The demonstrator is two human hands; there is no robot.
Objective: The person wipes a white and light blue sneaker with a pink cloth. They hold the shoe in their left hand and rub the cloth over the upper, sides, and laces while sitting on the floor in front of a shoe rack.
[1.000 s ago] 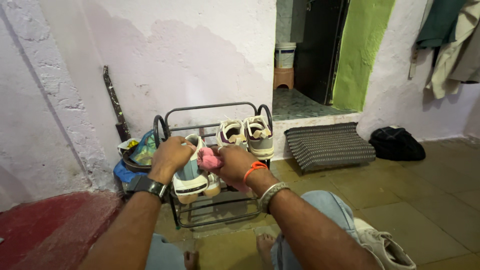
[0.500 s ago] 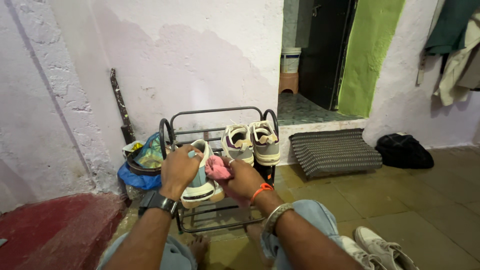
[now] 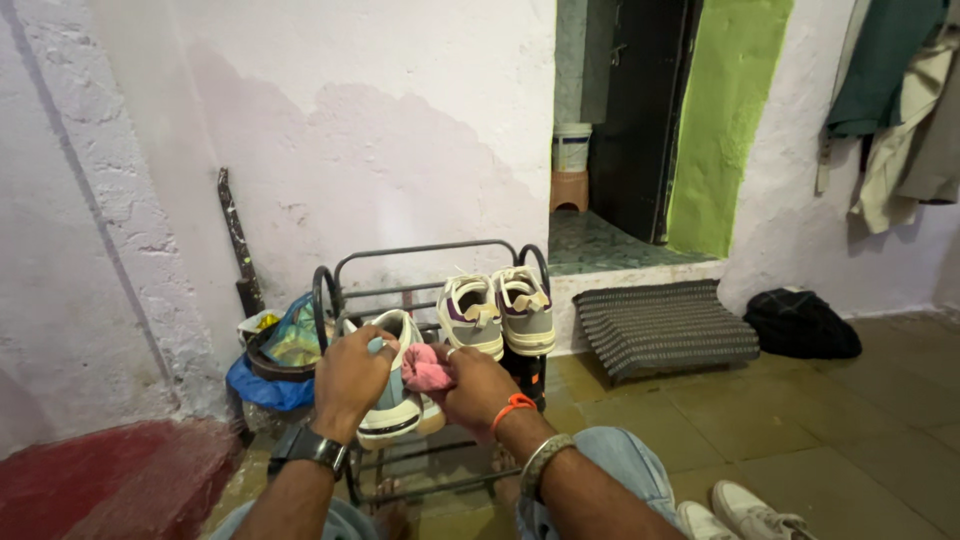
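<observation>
I have the left hand (image 3: 352,378) clamped on a white and pale-blue sneaker (image 3: 392,385), held in front of the black metal shoe rack (image 3: 430,300). The right hand (image 3: 478,385) grips a pink cloth (image 3: 427,367) against it; I'd wipe with short firm strokes and steady the shoe

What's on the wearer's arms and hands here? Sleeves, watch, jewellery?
Both forearms are bare, no sleeves in view. The left hand has a dark wristwatch with a black strap on its wrist. The right hand has a ring on one finger, an orange thread band at the wrist and a silver metal bracelet just behind it.
</observation>
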